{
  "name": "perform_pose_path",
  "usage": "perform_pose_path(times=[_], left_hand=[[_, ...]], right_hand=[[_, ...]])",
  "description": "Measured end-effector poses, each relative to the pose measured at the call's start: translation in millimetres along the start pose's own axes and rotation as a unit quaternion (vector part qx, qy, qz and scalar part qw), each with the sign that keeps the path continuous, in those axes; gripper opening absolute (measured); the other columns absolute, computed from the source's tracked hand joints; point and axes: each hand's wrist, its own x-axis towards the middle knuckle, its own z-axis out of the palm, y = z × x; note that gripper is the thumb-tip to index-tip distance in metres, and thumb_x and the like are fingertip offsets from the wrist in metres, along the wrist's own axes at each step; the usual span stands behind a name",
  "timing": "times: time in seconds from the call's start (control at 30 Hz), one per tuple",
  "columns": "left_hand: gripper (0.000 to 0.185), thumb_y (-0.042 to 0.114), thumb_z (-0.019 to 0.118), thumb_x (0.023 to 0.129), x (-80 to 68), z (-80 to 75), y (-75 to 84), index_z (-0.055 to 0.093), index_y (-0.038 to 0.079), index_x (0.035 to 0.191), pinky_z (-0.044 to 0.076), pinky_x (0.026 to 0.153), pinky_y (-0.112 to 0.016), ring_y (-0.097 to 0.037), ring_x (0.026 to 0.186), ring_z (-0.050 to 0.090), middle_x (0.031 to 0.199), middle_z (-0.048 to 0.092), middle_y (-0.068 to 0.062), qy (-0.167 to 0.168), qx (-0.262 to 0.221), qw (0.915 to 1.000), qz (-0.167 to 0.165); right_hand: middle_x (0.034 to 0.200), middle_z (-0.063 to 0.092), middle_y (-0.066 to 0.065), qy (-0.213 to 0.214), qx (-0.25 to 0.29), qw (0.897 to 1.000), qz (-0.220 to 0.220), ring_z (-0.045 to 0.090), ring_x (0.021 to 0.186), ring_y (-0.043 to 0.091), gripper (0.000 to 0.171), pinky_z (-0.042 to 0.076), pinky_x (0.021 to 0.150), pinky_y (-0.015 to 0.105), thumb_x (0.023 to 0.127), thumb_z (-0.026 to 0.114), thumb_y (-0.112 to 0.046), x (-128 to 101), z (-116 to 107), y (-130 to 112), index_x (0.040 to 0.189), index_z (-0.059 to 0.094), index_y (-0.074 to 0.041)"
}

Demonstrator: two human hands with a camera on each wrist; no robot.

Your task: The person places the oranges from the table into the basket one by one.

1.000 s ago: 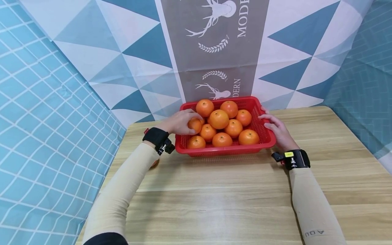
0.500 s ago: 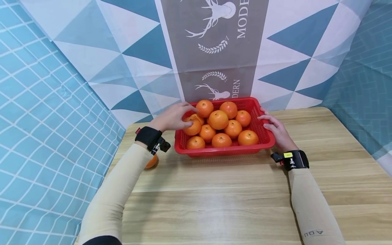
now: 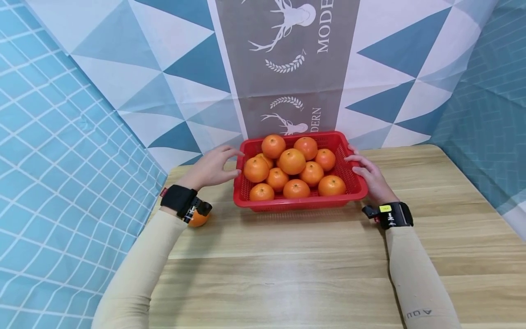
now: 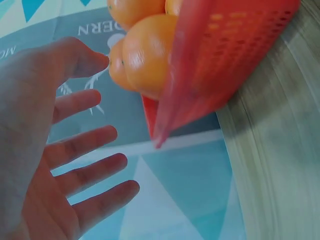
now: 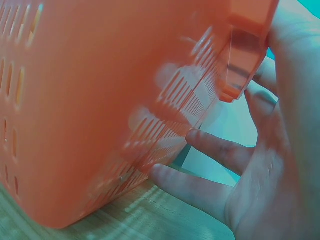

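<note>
The red basket (image 3: 347, 180) of oranges (image 3: 292, 161) sits on the counter (image 3: 320, 256). The left hand (image 3: 211, 167), fingers spread, hovers just left of it; the right hand (image 3: 370, 176) presses its right wall, fingers straight.

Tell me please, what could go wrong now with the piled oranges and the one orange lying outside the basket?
The round oranges are heaped above the rim of the red perforated plastic basket; a nudge from the right hand resting on its side might roll the top ones out. The loose orange lies beside the left wrist near the wooden table's edge; the left hand, open, could knock it off.
</note>
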Motion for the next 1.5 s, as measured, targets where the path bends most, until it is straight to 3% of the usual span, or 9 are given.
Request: perform_pose_path(times=[0.6,0.9,1.1,1.5], left_hand=[[0.052,0.029,0.073,0.106,-55.4,3.5,-29.9,0.067,0.008,0.153,0.058,0.115,-0.067,-0.045,0.142,0.062,0.157,0.064,-0.023,0.009,-0.014,0.9977,-0.066],[0.051,0.025,0.071,0.107,-82.0,-0.8,-46.5,0.066,0.004,0.153,0.047,0.125,-0.071,-0.051,0.147,0.057,0.157,0.064,-0.028,0.026,-0.018,0.9965,-0.078],[0.051,0.025,0.072,0.108,-100.5,0.2,-57.1,0.066,0.002,0.152,0.045,0.123,-0.073,-0.054,0.147,0.055,0.157,0.063,-0.031,0.034,-0.020,0.9957,-0.083],[0.058,0.033,0.075,0.104,-119.7,11.3,-61.3,0.066,0.005,0.154,0.045,0.122,-0.077,-0.058,0.150,0.052,0.162,0.058,-0.033,0.011,-0.026,0.9937,-0.108]], right_hand=[[0.193,0.012,-0.004,-0.004,-0.017,1.000,0.006,0.001,0.179,0.040,0.040,0.061,0.104,0.016,0.118,0.053,-0.019,-0.3,-0.6,-1.3,0.155,0.058,-0.006],[0.194,0.010,-0.004,0.004,-0.021,1.000,0.013,0.002,0.179,0.042,0.040,0.063,0.101,0.017,0.118,0.052,-0.017,-1.2,-0.8,-2.0,0.156,0.058,-0.006],[0.194,0.010,-0.002,0.002,-0.022,1.000,0.011,0.003,0.178,0.044,0.041,0.063,0.101,0.017,0.118,0.052,-0.017,-1.5,-0.7,-0.9,0.156,0.056,-0.003],[0.194,0.009,-0.003,-0.001,-0.013,1.000,0.013,0.003,0.178,0.046,0.038,0.063,0.101,0.018,0.118,0.053,-0.020,-2.2,0.0,-1.7,0.154,0.058,-0.007]])
